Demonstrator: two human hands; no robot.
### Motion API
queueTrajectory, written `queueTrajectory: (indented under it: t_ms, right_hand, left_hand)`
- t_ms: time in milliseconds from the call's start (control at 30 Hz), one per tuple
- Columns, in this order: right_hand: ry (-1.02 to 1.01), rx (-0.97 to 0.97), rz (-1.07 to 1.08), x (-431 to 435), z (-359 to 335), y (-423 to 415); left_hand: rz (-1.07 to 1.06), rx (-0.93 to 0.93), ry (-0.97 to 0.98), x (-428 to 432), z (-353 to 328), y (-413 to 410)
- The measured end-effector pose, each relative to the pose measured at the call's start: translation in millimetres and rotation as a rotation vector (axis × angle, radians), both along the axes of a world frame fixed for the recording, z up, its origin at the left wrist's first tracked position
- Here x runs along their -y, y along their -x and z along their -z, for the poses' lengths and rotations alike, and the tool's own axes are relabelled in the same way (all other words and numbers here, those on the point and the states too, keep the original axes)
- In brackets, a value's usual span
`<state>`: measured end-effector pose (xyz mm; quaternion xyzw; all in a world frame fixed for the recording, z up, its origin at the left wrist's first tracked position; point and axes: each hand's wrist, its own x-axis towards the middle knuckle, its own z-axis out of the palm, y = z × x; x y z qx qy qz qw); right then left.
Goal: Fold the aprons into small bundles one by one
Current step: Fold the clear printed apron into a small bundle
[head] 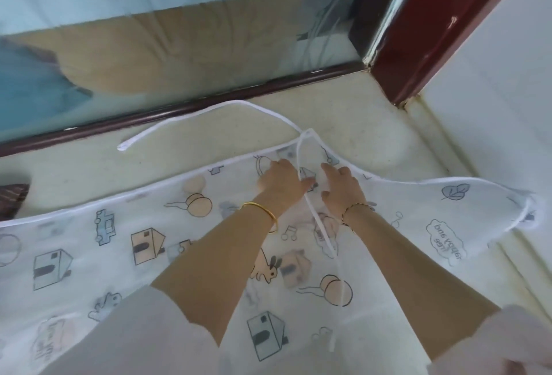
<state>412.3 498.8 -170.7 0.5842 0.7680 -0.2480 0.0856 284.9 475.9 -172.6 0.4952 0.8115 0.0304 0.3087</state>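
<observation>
The printed apron (125,243) lies spread on the pale ledge (358,111). The right hand (340,189) rests flat near its far edge, fingers spread. The left hand (280,179) lies beside it, and whether it pinches the white strap (327,240) is unclear. Both straps are best laid onto the cloth before folding.

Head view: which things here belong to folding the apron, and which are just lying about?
In the job:
- apron, spread flat
- its white strap
- left hand and right hand, both resting on the apron

Lying about:
- striped cloth at the left edge
- window frame
</observation>
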Motion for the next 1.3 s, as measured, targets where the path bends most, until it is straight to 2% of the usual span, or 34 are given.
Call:
queueTrajectory:
  t_ms: [100, 167, 200, 233, 300, 333, 367, 400, 433, 467, 533, 600, 700, 767, 867, 933, 1100, 1300]
  right_hand:
    - [0.116, -0.041, -0.029, -6.6, 5.4, -7.5]
    - [0.159, -0.065, -0.064, -10.6, 7.8, -12.5]
    - [0.171, -0.077, -0.078, -12.6, 8.1, -15.0]
    - [0.182, -0.086, -0.092, -14.6, 7.3, -16.9]
    - [0.207, -0.099, -0.114, -16.6, 5.6, -20.4]
    - [0.216, -0.106, -0.120, -16.7, 4.9, -21.7]
    - [0.221, -0.115, -0.125, -15.8, 4.6, -23.1]
    - [0.220, -0.127, -0.128, -15.1, 5.0, -24.0]
    - [0.218, -0.141, -0.130, -14.3, 5.5, -24.7]
    - [0.218, -0.153, -0.130, -13.9, 5.9, -25.2]
    - [0.213, -0.164, -0.134, -13.7, 6.1, -25.8]
    - [0.210, -0.165, -0.145, -12.4, 6.5, -25.5]
    - [0.234, -0.146, -0.165, -13.0, 6.1, -23.9]
    - [0.179, -0.132, -0.198, -16.6, 4.0, -21.5]
    - [-0.167, -0.065, -0.165, -28.7, 0.9, -16.7]
    - [-0.326, 0.003, -0.121, -41.2, 1.4, -12.8]
    - [-0.175, 0.024, -0.061, -69.2, 8.2, 1.6]
    - [0.003, -0.161, -0.008, -79.5, 12.1, 8.5]
  left_hand:
    - [0.054, -0.113, 0.038, -4.2, 4.4, -12.9]
    - [0.109, -0.124, 0.085, -11.4, 3.8, -15.3]
    - [0.128, -0.072, 0.120, -17.2, 1.6, -12.0]
    - [0.076, 0.066, 0.177, -23.2, -4.4, -5.2]
    - [-0.268, 0.488, 0.288, -41.3, -27.7, 16.5]
    - [-0.438, 0.593, 0.219, -51.8, -39.2, 30.3]
    - [-0.577, 0.581, 0.047, -62.7, -48.9, 44.3]
    - [-0.636, 0.446, -0.149, -72.5, -58.5, 56.8]
    - [-0.585, 0.235, -0.318, -80.3, -63.2, 67.1]
    - [-0.449, 0.028, -0.361, -84.3, -63.8, 74.6]
    - [-0.145, -0.283, -0.334, -83.9, -62.5, 75.1]
    - [0.026, -0.441, -0.319, -78.5, -52.8, 63.5]
    - [0.140, -0.360, -0.198, -66.1, -21.3, 39.3]
    - [0.167, -0.340, -0.098, -57.9, -2.6, 26.9]
    - [0.164, -0.429, -0.055, -56.5, 9.8, 25.2]
    - [0.143, -0.365, -0.012, -59.1, 11.8, 29.8]
    - [0.118, -0.110, 0.085, -59.9, 10.0, 37.8]
    - [0.123, 0.043, -0.066, -57.5, 4.2, 46.4]
